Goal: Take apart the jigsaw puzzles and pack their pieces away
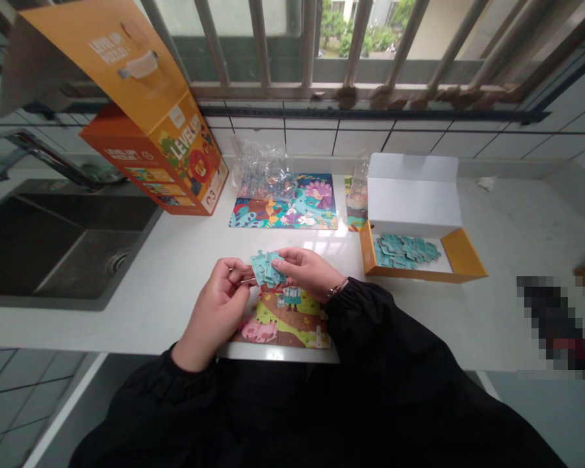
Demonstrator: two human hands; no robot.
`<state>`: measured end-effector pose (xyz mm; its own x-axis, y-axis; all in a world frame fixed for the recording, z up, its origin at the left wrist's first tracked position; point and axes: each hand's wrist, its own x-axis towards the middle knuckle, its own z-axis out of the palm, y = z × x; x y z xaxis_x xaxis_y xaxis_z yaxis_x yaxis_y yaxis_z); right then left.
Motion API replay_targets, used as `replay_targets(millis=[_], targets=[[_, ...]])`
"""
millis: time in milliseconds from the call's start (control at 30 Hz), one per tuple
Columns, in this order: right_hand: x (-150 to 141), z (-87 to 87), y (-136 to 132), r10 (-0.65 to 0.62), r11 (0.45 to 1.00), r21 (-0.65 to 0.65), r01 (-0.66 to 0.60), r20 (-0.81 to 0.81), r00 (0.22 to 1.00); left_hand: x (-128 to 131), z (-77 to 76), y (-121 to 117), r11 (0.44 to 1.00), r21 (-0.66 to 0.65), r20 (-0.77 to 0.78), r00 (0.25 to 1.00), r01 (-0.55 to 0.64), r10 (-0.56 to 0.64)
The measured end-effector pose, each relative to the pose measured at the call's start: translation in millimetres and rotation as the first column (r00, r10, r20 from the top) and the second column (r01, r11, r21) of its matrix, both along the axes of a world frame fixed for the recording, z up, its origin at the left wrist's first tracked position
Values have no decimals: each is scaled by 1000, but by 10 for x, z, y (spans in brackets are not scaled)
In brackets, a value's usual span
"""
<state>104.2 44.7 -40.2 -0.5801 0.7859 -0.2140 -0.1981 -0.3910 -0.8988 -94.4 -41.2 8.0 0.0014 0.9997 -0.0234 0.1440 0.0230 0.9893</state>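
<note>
In my right hand [307, 270] is a small bunch of puzzle pieces [268, 268], their pale teal backs up, with the thumb pressed on top. My left hand [221, 302] meets the left side of this bunch, its fingers curled and pinching at the edge; a thin pale piece edge shows by the fingertips. Directly below both hands lies an assembled jigsaw puzzle [290, 318] with a pink pig, a green field and a figure in teal clothes. The hands and the bunch hide its upper part.
An orange box [414, 273] with its white lid raised holds many teal-backed pieces [404, 250] at right. Behind lie a colourful animal picture [307, 208], crumpled clear plastic [266, 169] and another partly covered picture [355, 211]. A tall orange carton [170, 156] stands beside the sink [92, 286].
</note>
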Motion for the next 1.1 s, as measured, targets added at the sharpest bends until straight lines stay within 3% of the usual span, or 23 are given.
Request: replay_targets(millis=[100,167,233,300,367,433,600,867,1100], targets=[[10,14,-9,11,1000,8,-11,-22,1000,-21,85,-43,1000,-21,-105,994,-10,8],[21,34,-10,-22,1000,10,22,-22,1000,-98,139,-84,999,-39,-286,958,-4,-7],[27,55,-10,-41,999,6,41,-26,999,-214,187,-153,996,-89,-543,837,15,-61],[21,70,-9,-16,1000,6,16,-44,999,-332,221,-257,988,-152,-755,642,27,-134],[6,73,-13,41,999,15,-40,-64,997,-406,233,-387,982,-190,-871,460,10,-173],[-13,64,-23,95,995,31,-93,-60,994,-412,218,-519,972,-237,-896,387,4,-220],[-43,-2,-50,113,991,75,-113,13,994,-268,108,-695,978,-207,-887,425,-21,-178],[-52,-60,-42,116,988,94,-119,33,993,-314,70,-617,972,-226,-836,526,-66,-158],[-57,-60,-32,116,990,80,-118,29,993,-237,29,-623,967,-254,-781,593,-15,-195]])
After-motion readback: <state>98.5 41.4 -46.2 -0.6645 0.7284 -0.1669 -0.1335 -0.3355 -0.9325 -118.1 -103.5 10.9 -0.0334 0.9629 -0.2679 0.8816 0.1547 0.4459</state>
